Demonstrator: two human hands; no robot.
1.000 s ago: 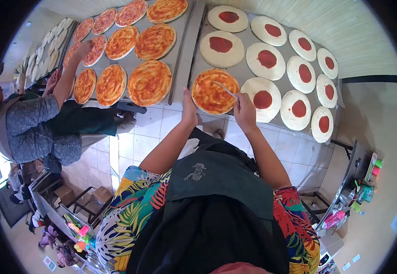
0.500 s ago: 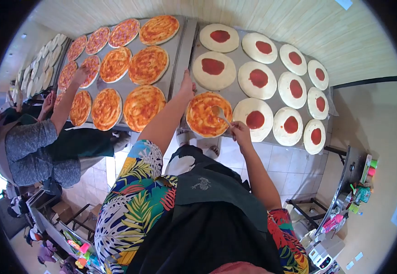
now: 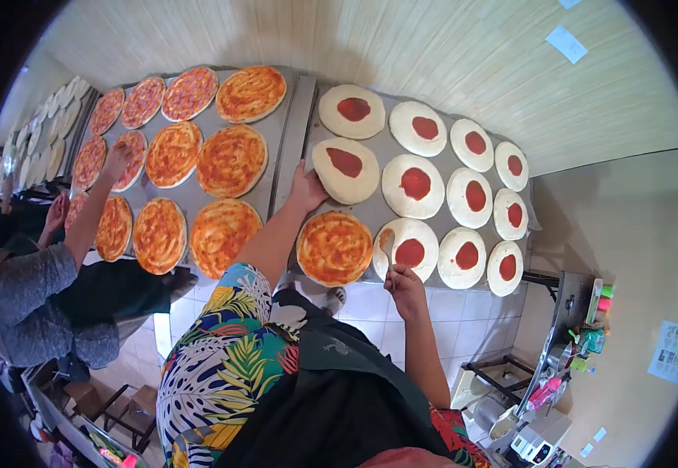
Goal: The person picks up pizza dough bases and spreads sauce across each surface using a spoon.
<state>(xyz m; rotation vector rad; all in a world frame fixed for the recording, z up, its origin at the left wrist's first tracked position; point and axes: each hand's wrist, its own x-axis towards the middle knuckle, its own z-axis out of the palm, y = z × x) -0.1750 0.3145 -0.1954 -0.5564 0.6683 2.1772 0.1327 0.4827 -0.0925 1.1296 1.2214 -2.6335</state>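
My left hand [image 3: 308, 190] grips the left edge of a pizza base [image 3: 364, 173] with a red sauce patch drawn out to one side. My right hand [image 3: 407, 292] is closed on the handle of a spoon [image 3: 386, 243], its sauce-smeared bowl pointing up over the left edge of another pizza base [image 3: 426, 265] with a round sauce patch. Between my hands lies a pizza base spread with sauce [image 3: 334, 249] nearly to its rim. Several more pale bases, each with sauce in the middle, fill the right-hand tray [image 3: 371, 204].
On the left, a second tray [image 3: 280, 136] carries sauced bases, some with topping pieces. A co-worker's hand [image 3: 117, 158] reaches over one of them. A wood-patterned surface [image 3: 433, 47] lies beyond the trays. At right stands a side table [image 3: 546, 343] with utensils.
My left hand has moved from the tray edge onto the pale base, which has shifted. My right hand has lifted the spoon off the spread base and moved right. The view has tilted.
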